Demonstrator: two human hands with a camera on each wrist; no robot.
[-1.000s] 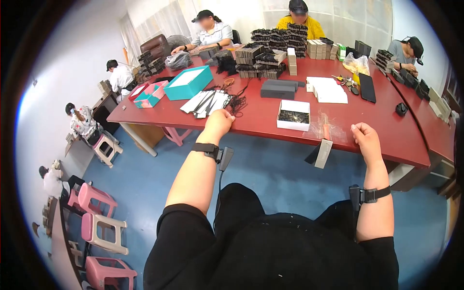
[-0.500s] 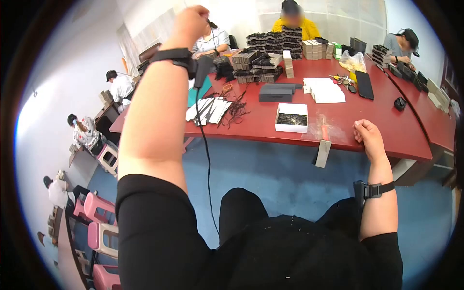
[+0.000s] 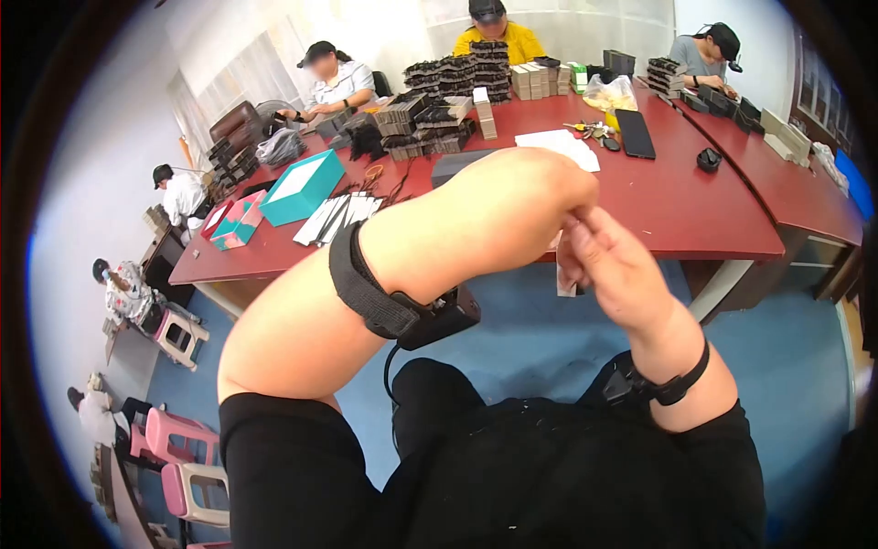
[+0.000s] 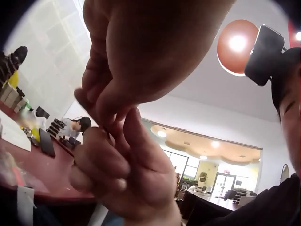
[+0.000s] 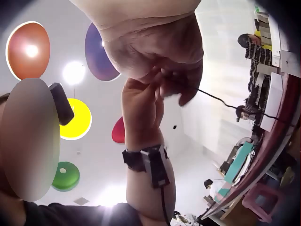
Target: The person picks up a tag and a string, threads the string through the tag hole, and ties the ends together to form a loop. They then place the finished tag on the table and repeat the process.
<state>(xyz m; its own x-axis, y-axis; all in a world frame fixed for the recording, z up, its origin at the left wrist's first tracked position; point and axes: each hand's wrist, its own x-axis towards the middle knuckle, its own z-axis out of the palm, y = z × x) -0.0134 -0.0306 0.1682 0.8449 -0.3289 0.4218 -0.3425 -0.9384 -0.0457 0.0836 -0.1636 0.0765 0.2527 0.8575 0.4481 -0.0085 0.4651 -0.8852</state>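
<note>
In the head view, my left hand (image 3: 549, 183) and right hand (image 3: 631, 274) meet in front of me, over the table's front edge. Their fingertips come together on a thin black cord (image 5: 216, 97), which the right wrist view shows trailing out from between them. Thumb and fingers of each hand pinch it; the bent fingers hide the pinched part. Below them, a pale grey flat piece (image 4: 25, 205) hangs at the table edge in the left wrist view. White strips (image 3: 334, 220) with black cords lie on the table beyond my left forearm.
A turquoise box (image 3: 297, 194) stands at the left of the red table (image 3: 677, 215). Tall dark stacks (image 3: 457, 78) rise at the back. White cards (image 3: 560, 142), keys (image 3: 594, 131) and a phone (image 3: 635, 134) lie further right. Several people sit around.
My left hand swung up from the cords on the table with a black cord, then came across to the right. My right hand lifted inward from the table edge to meet it.
</note>
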